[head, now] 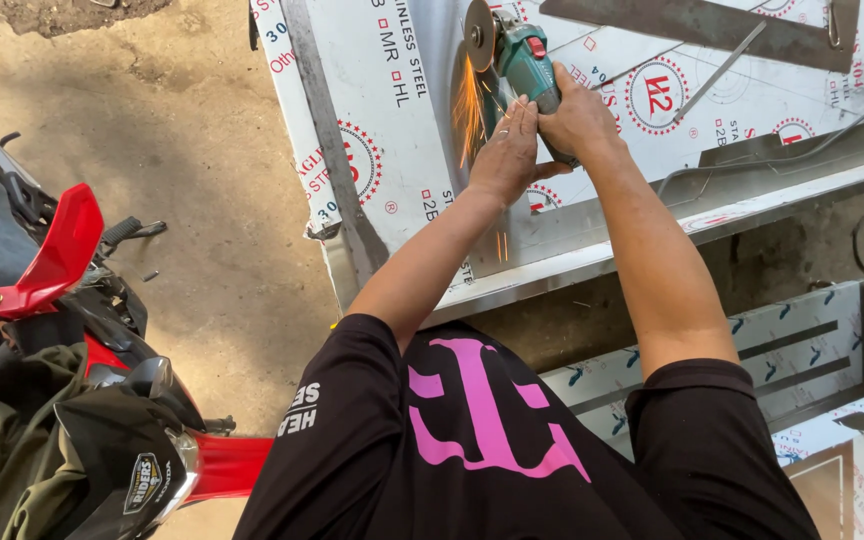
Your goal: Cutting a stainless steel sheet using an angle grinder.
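Gripping a grinder with both hands closed around it, sparks could burn the fingers nearby.

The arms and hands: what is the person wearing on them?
Both arms are bare from the short black sleeves down. The left hand and right hand have no gloves, and no watch or ring shows.

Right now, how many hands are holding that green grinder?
2. The left hand steadies the green grinder from the side nearer the sparks; the right hand grips its body. No other hands are in view.
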